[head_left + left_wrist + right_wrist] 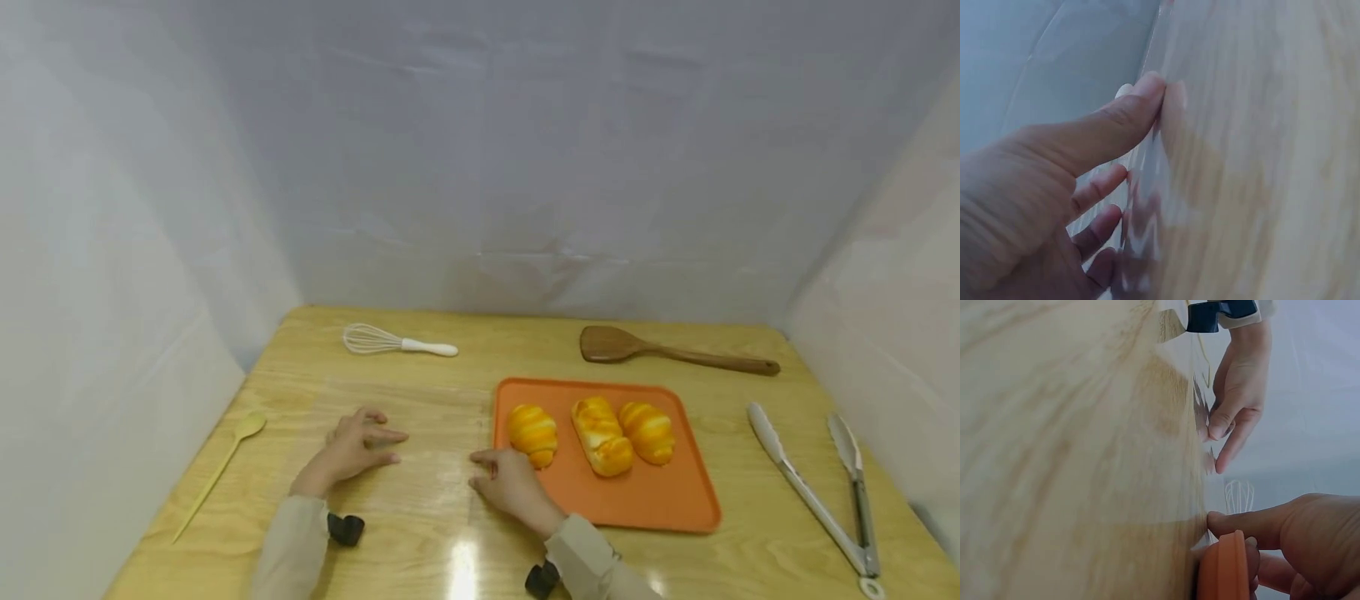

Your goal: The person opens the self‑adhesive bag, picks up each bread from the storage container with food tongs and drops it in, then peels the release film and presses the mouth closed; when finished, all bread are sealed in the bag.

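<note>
A clear, thin plastic sheet [431, 433] lies flat on the wooden table; its outline is faint. On its left part rests my left hand [352, 450], fingers spread, with thumb and fingertips touching the film in the left wrist view. My right hand [517, 487] is at the sheet's right edge, over the left rim of an orange tray [637, 504]. Its thumb and forefinger tips stand apart, and the thumb [1225, 522] touches down beside a slightly raised bit of film. Two croissants [533, 435] [647, 433] and a bread loaf [602, 437] lie on the tray.
A white whisk [401, 341] and a brown wooden spatula [675, 350] lie along the back. At the left is a yellow-green spoon [221, 471]; spread metal tongs [817, 508] lie at the right. White sheeting [487, 167] hangs behind the table and on both sides.
</note>
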Tool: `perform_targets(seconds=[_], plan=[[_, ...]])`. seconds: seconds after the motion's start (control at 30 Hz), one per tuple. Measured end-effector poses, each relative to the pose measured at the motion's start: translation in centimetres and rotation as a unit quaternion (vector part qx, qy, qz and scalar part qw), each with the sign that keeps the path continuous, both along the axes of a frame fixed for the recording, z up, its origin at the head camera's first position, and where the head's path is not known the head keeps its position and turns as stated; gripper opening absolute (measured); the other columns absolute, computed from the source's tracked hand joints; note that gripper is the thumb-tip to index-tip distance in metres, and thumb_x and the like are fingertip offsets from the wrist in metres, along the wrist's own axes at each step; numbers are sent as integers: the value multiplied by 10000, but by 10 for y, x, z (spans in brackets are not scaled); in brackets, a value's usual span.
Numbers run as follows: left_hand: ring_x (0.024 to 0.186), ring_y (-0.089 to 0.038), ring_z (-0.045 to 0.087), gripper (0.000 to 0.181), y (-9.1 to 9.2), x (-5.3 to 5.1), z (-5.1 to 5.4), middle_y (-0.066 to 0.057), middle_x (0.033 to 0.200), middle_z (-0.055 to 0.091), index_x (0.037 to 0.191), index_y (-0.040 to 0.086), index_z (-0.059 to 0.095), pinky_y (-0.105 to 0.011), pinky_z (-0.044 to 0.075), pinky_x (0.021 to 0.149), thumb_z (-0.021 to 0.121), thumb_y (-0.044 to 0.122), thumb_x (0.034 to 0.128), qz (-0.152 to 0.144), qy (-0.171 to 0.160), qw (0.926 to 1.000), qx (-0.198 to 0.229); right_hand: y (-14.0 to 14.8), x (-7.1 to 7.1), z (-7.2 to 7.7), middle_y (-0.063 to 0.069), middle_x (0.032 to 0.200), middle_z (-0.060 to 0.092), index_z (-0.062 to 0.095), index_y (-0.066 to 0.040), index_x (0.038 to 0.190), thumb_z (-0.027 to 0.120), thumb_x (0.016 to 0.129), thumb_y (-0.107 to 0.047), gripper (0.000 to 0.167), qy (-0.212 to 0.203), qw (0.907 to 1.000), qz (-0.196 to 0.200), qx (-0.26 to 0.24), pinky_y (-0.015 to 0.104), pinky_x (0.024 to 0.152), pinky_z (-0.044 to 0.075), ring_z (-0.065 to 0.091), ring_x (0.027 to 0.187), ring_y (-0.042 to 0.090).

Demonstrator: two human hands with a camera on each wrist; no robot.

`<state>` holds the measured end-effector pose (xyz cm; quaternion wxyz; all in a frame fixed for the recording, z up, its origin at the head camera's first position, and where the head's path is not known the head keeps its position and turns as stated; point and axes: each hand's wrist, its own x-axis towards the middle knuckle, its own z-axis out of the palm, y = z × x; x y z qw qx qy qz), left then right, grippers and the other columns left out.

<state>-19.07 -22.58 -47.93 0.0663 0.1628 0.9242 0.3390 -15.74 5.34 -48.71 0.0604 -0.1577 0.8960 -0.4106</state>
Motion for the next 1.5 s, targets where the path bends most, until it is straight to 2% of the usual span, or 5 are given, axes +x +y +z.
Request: perform_targets(seconds=[0.27,0.67,1.1,1.3,1.5], plan=[[1193,-389,467,493,-18,-3,-7,-187,1272,480,1290,3,610,-573,423,1004,724,236,870,-155,-278,9980,550,-1,2,0,-44,589,456,705,14,1130,740,834,-70,309,-93,9999,31,-101,164,441,302,374,495,32],[1198,-390,502,311,-22,-12,-4,-178,1262,529,1077,4,727,-562,423,1035,762,187,828,-50,-331,9972,664,1,0,0,-43,591,456,709,26,1110,750,819,-60,306,95,9999,24,-142,156,445,303,373,503,21],[1161,-385,560,149,-24,-6,-6,-158,1190,624,955,77,774,-498,480,980,714,190,881,228,4,9981,567,0,-1,1,-47,588,458,718,20,1087,754,822,-66,281,165,9998,18,-75,156,453,307,374,510,15],[1063,-225,609,135,-27,-3,-6,-99,1105,678,941,112,783,-274,503,852,728,215,872,491,331,9955,744,0,0,1,-38,599,475,719,30,1081,756,815,-54,282,236,9996,26,-117,160,462,318,377,523,13],[978,-40,588,121,-30,1,-3,-89,1084,691,945,117,781,-224,511,779,705,199,897,560,687,9920,899,2,1,1,-32,607,473,690,22,1161,729,853,-84,327,142,9997,72,-185,165,459,311,367,519,22]])
